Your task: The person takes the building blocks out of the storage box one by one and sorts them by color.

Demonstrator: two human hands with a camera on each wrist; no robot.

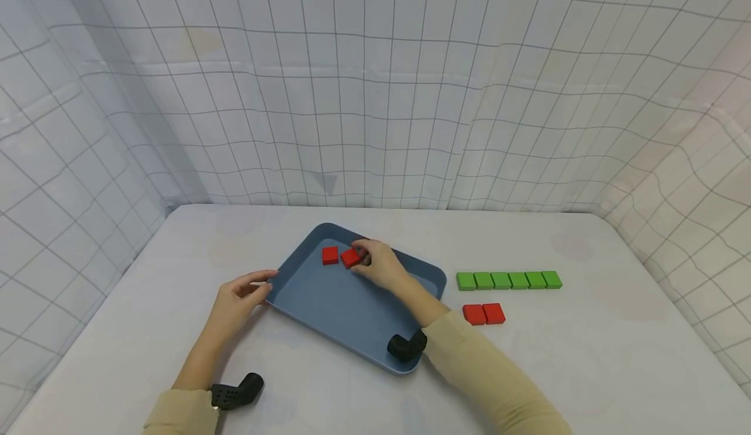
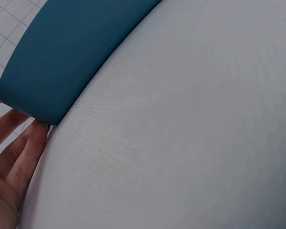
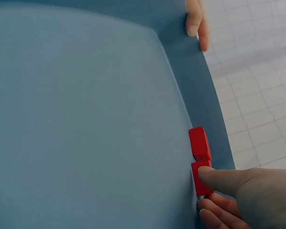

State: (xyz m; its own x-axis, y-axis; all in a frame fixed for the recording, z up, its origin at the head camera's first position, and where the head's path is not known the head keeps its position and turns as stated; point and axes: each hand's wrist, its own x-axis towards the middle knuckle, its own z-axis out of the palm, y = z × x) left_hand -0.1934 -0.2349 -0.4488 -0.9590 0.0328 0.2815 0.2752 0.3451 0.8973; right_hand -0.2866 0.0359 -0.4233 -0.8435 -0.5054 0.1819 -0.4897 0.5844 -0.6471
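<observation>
A blue-grey tray (image 1: 346, 304) lies at an angle on the table. My left hand (image 1: 235, 301) holds its left corner, with fingertips on the rim; the left wrist view shows this hand (image 2: 19, 162) against the tray's outer wall (image 2: 62, 62). Inside the tray, my right hand (image 1: 381, 264) pinches a red block (image 1: 351, 258) near the far wall. A second red block (image 1: 330, 255) stands just left of it. From the right wrist, the thumb covers part of the held block (image 3: 197, 183), which is close against the other block (image 3: 199, 143).
Right of the tray, several green blocks (image 1: 509, 281) form a straight row on the white table (image 1: 587, 344). Two red blocks (image 1: 484, 314) sit side by side nearer to me, close to the right forearm. A white gridded curtain (image 1: 375, 96) surrounds the table's back and sides.
</observation>
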